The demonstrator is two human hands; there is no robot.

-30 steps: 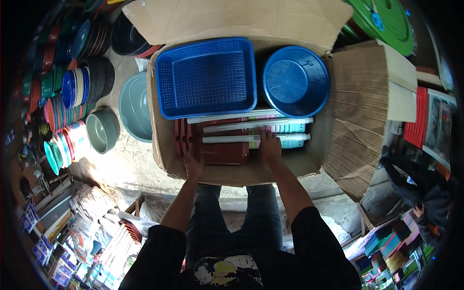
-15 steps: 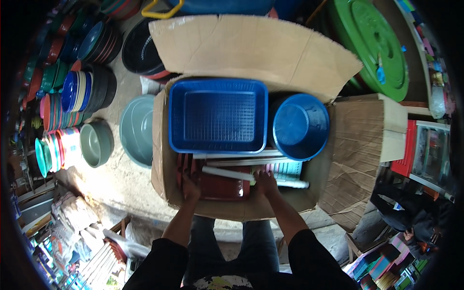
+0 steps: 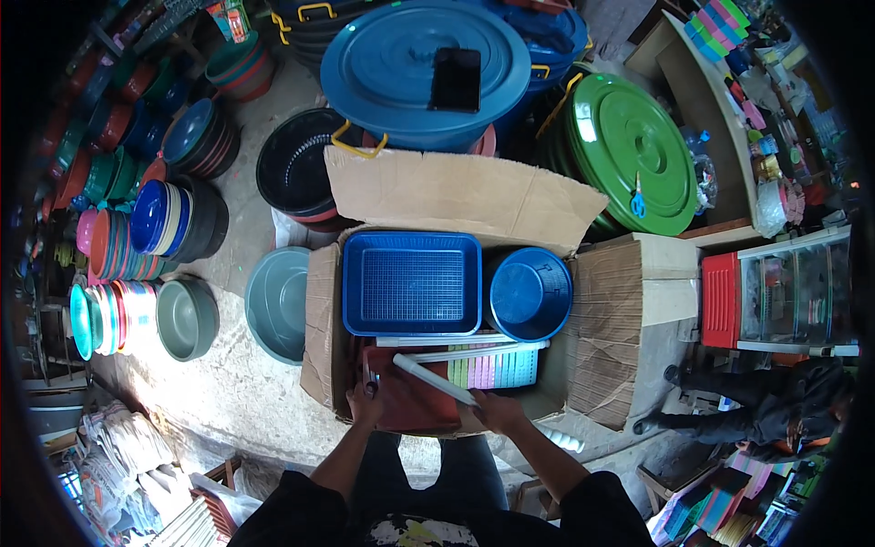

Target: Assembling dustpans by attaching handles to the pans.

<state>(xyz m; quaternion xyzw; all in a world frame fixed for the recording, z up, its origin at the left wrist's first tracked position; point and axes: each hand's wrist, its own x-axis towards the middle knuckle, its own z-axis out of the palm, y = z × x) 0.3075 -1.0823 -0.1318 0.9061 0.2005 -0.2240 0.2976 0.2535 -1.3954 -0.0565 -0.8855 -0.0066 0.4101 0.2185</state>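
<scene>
An open cardboard box (image 3: 321, 342) stands in front of me. Inside it, a blue rectangular basket (image 3: 412, 296) sits at the far left and a blue round bucket (image 3: 531, 294) beside it. My right hand (image 3: 499, 412) is closed round a white tube (image 3: 428, 377), which slants across the box and past its near right edge. My left hand (image 3: 365, 406) has its fingers curled on the left side of a dark red plastic piece (image 3: 415, 410). More white tubes (image 3: 497, 351) and a pastel striped stack of slotted plastic pieces (image 3: 492, 369) lie behind the held tube.
Past the box stand a blue lidded bin (image 3: 392, 82) with a phone (image 3: 456, 80) on it and a green lidded bin (image 3: 629, 150) carrying scissors (image 3: 638, 202). Grey basins (image 3: 278, 305) and stacked tubs are leftward. A drawer unit (image 3: 720, 301) and another person (image 3: 784, 401) are at right.
The right hand has drawn the white tube toward me, so its end now juts over the box's near edge. The left hand's fingers have curled in. My view has tilted up.
</scene>
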